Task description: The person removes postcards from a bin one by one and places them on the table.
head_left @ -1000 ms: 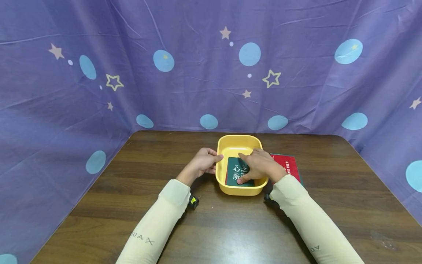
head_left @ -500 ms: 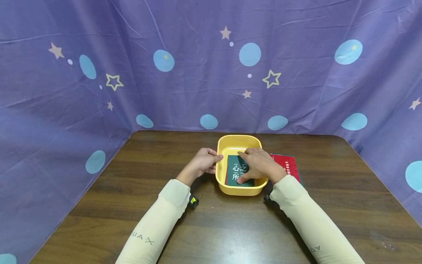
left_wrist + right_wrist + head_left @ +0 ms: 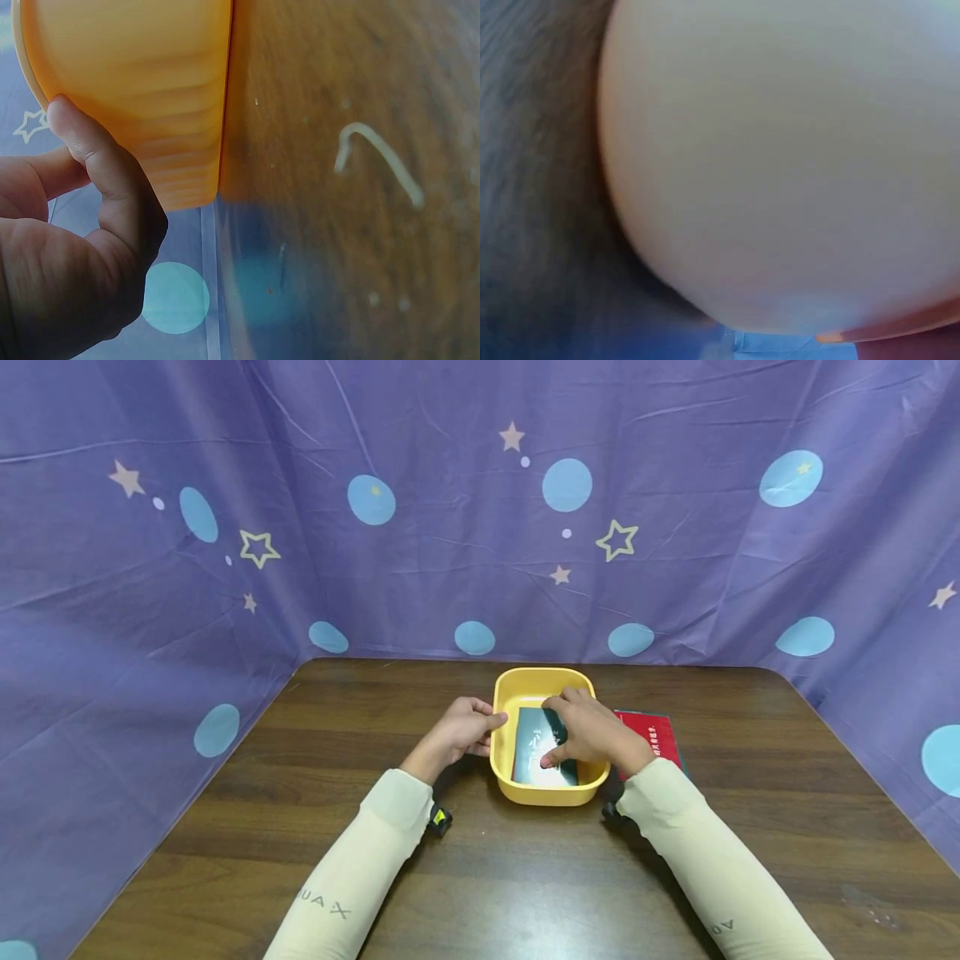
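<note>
A yellow plastic basin (image 3: 551,796) stands on the table. With thumb and fingers, my left hand (image 3: 459,728) pinches its left rim; the left wrist view shows the same hand (image 3: 90,255) at the edge of the basin (image 3: 150,82). Inside lies a dark green book (image 3: 529,745) with white characters, its cover now shining with glare. My right hand (image 3: 600,731) reaches over the right rim and grips this book, thumb on the cover and forefinger at the far edge; the other fingers are hidden. The basin's outer wall (image 3: 780,172) fills most of the right wrist view.
A red book (image 3: 654,735) with a green edge lies on the table right of the basin, partly behind my right wrist. The brown wooden table (image 3: 487,877) ends at a purple curtain (image 3: 435,585) with stars and blue spots.
The green book's far edge has risen and the cover has tilted into glare, with my right fingers shifting slightly away from me. My left hand and the basin stay in place.
</note>
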`<act>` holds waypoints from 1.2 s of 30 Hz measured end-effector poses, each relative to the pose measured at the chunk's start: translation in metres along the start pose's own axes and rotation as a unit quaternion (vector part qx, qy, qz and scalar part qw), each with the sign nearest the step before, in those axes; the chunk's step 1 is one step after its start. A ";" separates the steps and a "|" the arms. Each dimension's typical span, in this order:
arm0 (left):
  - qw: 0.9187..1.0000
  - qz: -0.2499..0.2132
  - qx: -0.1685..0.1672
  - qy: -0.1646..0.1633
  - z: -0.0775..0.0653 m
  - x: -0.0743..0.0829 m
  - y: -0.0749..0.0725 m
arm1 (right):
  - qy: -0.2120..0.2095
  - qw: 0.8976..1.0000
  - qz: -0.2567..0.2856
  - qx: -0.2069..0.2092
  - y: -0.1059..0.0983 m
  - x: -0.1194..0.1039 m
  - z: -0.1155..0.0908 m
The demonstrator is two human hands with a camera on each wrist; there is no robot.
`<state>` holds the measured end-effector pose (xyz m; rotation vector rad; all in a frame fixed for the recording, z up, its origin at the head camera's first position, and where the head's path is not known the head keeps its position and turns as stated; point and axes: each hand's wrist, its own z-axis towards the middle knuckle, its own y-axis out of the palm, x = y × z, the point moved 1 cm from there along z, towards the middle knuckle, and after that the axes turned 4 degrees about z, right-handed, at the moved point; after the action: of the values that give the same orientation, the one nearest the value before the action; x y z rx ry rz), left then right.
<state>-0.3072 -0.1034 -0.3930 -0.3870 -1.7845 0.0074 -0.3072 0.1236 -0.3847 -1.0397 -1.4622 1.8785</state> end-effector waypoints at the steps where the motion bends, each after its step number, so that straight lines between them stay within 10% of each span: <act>1: 1.000 0.002 -0.004 -0.002 -0.003 0.003 0.000 | 0.001 1.000 0.013 0.003 -0.001 0.000 0.000; 22: 1.000 0.006 0.005 0.000 -0.002 0.002 0.001 | -0.062 0.973 0.201 0.092 -0.015 -0.010 -0.001; 36: 1.000 0.002 0.005 -0.002 0.000 0.001 0.001 | -0.067 0.970 0.181 0.150 -0.048 -0.012 -0.012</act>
<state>-0.3066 -0.1020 -0.3924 -0.3824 -1.7866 0.0197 -0.2931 0.1337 -0.3364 -1.1025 -1.0582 2.3813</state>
